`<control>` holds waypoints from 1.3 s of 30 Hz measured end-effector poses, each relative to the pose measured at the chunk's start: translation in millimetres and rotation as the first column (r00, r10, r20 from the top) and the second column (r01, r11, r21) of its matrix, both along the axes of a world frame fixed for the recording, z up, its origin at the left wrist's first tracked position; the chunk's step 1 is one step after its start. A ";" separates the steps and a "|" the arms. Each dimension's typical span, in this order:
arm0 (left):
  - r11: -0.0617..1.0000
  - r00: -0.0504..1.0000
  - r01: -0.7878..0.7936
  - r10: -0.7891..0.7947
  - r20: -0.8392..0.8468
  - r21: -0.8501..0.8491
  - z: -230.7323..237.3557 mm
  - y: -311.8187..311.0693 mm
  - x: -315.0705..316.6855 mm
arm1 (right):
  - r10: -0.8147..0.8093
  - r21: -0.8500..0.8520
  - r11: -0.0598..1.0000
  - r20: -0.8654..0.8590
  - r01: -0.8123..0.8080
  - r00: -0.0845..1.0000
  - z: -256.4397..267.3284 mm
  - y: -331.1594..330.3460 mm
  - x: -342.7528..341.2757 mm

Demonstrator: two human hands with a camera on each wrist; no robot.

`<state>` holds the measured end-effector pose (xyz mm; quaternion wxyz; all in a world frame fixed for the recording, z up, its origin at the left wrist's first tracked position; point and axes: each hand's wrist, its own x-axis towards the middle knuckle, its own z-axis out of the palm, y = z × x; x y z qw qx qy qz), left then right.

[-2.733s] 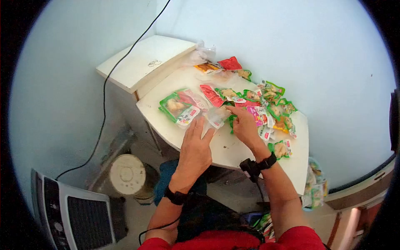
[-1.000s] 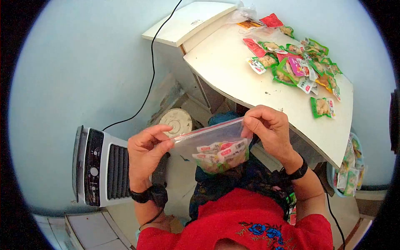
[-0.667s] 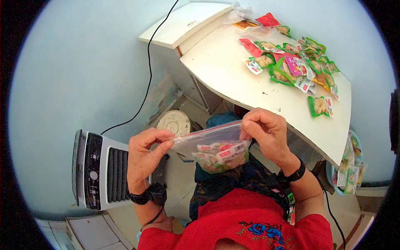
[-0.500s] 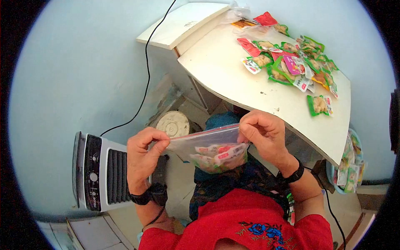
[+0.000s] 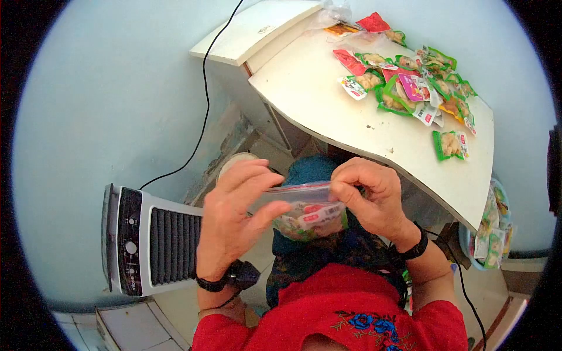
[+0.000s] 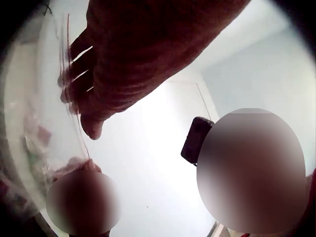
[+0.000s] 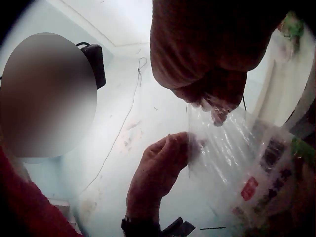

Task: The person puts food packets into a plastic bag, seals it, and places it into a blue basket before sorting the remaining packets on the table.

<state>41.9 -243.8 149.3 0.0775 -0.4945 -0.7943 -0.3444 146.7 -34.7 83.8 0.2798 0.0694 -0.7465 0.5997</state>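
Observation:
A clear zip bag (image 5: pixel 311 217) with a red seal strip hangs above the lap, small food packets inside. My right hand (image 5: pixel 374 196) pinches its top right corner between thumb and fingers; the right wrist view shows that hand (image 7: pixel 210 49) gripping the clear film (image 7: pixel 217 148). At the bag's left part is my left hand (image 5: pixel 231 213), fingers fairly straight and thumb apart. Its fingers lie along the seal line in the left wrist view, where the hand (image 6: pixel 133 59) looks extended. The bag's left corner is partly hidden behind this hand.
The white table (image 5: pixel 316 99) carries many green, red and purple food packets (image 5: pixel 415 88) toward its right and back. A blue basket (image 5: pixel 504 225) of packets stands at right, an air cooler (image 5: pixel 167 240) at left. A black cable (image 5: pixel 206 102) hangs along the wall.
Earlier my hands were at the table, then held the bag stretched by both top corners. Since then my left hand has let go of its corner, moved right along the seal and straightened its fingers.

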 end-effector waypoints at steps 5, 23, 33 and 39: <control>0.997 0.997 0.077 -0.077 -0.021 0.020 -12.6 13.9 -1.9 | -0.034 0.103 0.994 -0.055 0.039 0.998 5.5 -0.4 4.6; 0.938 0.938 -0.346 0.347 -0.016 0.007 -4.0 -48.7 -18.5 | -0.057 0.009 0.998 -0.041 0.057 0.998 0.9 2.0 14.2; 0.999 1.000 0.026 -0.026 0.005 0.041 -15.1 -0.7 17.8 | 0.061 0.082 0.995 -0.075 -0.055 0.995 9.0 -10.1 17.4; 0.992 0.999 -0.032 0.030 0.020 0.119 -3.6 -6.6 31.1 | 0.081 0.064 0.995 -0.100 -0.075 0.992 15.0 -11.7 16.0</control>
